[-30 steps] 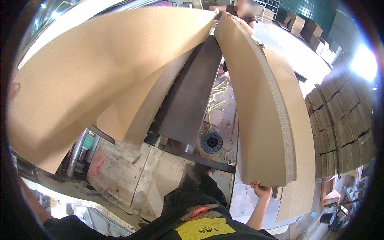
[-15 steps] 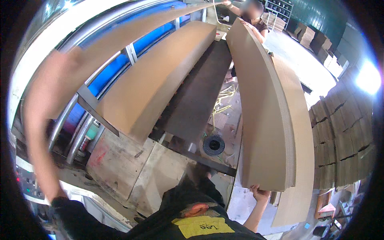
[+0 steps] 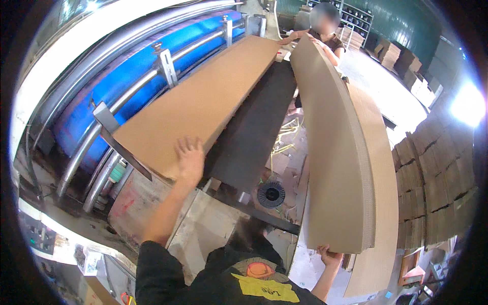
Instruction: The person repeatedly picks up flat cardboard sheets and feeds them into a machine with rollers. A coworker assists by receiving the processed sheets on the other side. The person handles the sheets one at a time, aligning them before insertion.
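Note:
My left hand (image 3: pixel 189 158) lies with fingers spread on the near end of a long brown cardboard sheet (image 3: pixel 198 96), close to its right edge. This cardboard rests beside the rollers on the left. My right hand (image 3: pixel 330 255) grips the near lower end of a stack of cardboard sheets (image 3: pixel 335 152), which stands tilted on edge and bows along its length. Its fingertips are partly hidden by the cardboard. At the far end, a co-worker's hand (image 3: pixel 317 41) holds the top of that stack, and their other arm reaches to the left cardboard.
A machine with a blue roller (image 3: pixel 137 76) and metal bars runs along the left. A dark flat bed (image 3: pixel 249 127) lies between the two cardboard lots. A black round ribbed part (image 3: pixel 271 194) sits low in the middle. Bundled cardboard stacks (image 3: pixel 437 173) stand at the right.
My left hand has come down and right from its raised place at the left onto the cardboard. The sheet stretched between it and the co-worker is no longer aloft. My right hand stays put.

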`<act>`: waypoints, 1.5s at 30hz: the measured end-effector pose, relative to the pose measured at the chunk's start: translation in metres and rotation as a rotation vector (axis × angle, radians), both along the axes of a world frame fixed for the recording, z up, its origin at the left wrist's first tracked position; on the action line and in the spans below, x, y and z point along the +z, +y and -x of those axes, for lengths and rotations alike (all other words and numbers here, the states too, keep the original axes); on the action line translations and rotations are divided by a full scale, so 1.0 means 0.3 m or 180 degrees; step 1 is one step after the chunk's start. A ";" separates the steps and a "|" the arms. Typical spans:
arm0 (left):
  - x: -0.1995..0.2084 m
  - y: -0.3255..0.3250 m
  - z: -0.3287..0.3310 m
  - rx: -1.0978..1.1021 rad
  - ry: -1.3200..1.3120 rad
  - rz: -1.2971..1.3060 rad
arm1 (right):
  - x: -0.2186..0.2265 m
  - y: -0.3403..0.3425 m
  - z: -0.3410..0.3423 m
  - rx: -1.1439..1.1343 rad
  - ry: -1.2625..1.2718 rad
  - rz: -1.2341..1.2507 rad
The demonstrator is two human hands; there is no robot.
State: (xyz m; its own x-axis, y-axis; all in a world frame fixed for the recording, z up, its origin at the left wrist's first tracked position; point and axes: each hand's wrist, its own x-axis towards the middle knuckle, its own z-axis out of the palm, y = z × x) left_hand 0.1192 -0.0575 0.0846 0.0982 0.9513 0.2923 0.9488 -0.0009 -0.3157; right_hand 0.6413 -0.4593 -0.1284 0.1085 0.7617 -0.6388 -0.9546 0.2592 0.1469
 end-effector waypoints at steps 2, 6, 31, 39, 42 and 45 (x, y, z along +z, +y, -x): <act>-0.045 0.033 -0.057 0.0070 -0.0311 0.0340 | 0.003 0.001 0.002 -0.0030 -0.0182 0.0203; -0.133 0.128 -0.064 0.0098 -0.0358 0.0657 | 0.043 0.002 -0.018 0.0080 0.0135 0.0508; -0.097 -0.440 -0.429 -0.2403 -0.3731 0.1978 | -0.017 0.022 0.354 -0.0098 -0.0150 -0.0401; -0.275 -0.908 -0.658 -0.3132 -0.4020 0.2057 | 0.060 0.029 0.749 0.0500 -0.0961 0.0172; -0.260 -0.893 -0.571 -0.2786 -0.4340 0.1592 | 0.192 0.117 0.863 0.0945 -0.1091 0.0475; -0.277 -0.868 -0.468 -0.2581 -0.5052 0.0825 | 0.339 0.204 0.983 0.1345 -0.1076 0.0377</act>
